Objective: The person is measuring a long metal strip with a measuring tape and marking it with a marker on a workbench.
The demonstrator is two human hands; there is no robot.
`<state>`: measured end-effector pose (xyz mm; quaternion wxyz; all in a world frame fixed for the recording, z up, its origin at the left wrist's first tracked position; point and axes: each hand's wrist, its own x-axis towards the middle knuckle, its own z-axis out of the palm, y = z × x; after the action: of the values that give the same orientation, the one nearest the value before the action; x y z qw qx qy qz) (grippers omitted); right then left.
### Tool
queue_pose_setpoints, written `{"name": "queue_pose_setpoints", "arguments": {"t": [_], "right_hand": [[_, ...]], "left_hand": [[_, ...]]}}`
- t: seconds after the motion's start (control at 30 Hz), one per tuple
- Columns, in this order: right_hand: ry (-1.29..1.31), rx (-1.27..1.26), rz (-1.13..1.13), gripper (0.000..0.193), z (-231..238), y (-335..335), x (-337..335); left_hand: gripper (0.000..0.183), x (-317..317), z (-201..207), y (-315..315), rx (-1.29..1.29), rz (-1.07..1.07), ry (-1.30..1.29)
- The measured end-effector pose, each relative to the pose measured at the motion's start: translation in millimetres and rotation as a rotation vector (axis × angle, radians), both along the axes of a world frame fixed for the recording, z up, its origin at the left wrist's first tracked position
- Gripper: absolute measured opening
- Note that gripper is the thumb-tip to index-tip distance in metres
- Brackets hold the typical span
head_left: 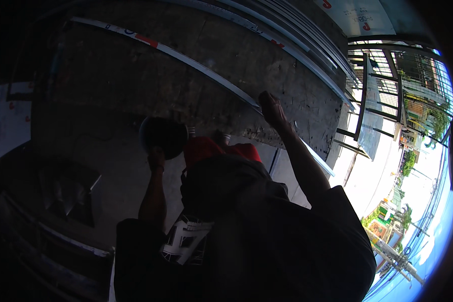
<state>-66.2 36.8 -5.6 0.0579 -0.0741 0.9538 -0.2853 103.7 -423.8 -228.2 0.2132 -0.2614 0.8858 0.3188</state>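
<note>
A long, pale metal bar (201,69) runs slantwise across a dark, worn work surface (221,38). My right hand (273,108) is closed over this bar, right of the middle, and the bar's end (319,162) sticks out past the surface's near edge beside my forearm. Low on the left, my left hand (156,157) grips the rim of a dark round thing (168,137) that looks like a bucket or bowl. Shadow hides its inside and most of the fingers there.
More long metal bars (307,38) lie stacked along the far side. At right stand a dark metal frame (362,100) and a bright street with overhead wires. A bent sheet-like thing (73,194) is on the floor at left, near a shelf or rack (60,241).
</note>
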Motion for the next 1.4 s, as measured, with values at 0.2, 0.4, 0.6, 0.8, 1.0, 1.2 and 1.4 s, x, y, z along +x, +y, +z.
{"name": "queue_pose_setpoints", "arguments": {"t": [0.2, 0.4, 0.6, 0.8, 1.0, 1.2, 1.4], "right_hand": [[-0.004, 0.144, 0.092, 0.008, -12.9, 13.7, -4.3], [-0.171, 0.428, 0.088, 0.012, -23.7, 19.6, -14.7], [-0.232, 0.792, 0.472, 0.011, -27.8, 17.6, -36.0], [-0.081, 0.604, 0.692, 0.010, -30.2, 24.3, -41.7], [-0.005, 0.789, 0.526, 0.011, -44.4, 49.6, -29.9], [-0.137, 0.723, 0.351, 0.010, -15.2, -8.6, -23.8], [0.018, 0.311, 0.266, 0.009, -25.8, 10.3, -18.2]], "left_hand": [[0.040, 7.0, -21.4, -7.3, -0.054, -0.079, -0.062], [0.039, -5.4, 14.5, 17.9, 0.003, 0.086, -0.058], [0.033, -8.7, 49.6, 10.2, 0.084, 0.204, 0.152], [0.030, -28.2, 88.1, 0.5, 0.195, 0.194, 0.424], [0.026, -60.6, 126.6, 9.9, 0.276, 0.082, 0.560], [0.023, -70.1, 175.6, 8.9, 0.208, -0.046, 0.613], [0.021, -114.1, 231.1, 47.9, 0.290, -0.227, 0.734]]}}
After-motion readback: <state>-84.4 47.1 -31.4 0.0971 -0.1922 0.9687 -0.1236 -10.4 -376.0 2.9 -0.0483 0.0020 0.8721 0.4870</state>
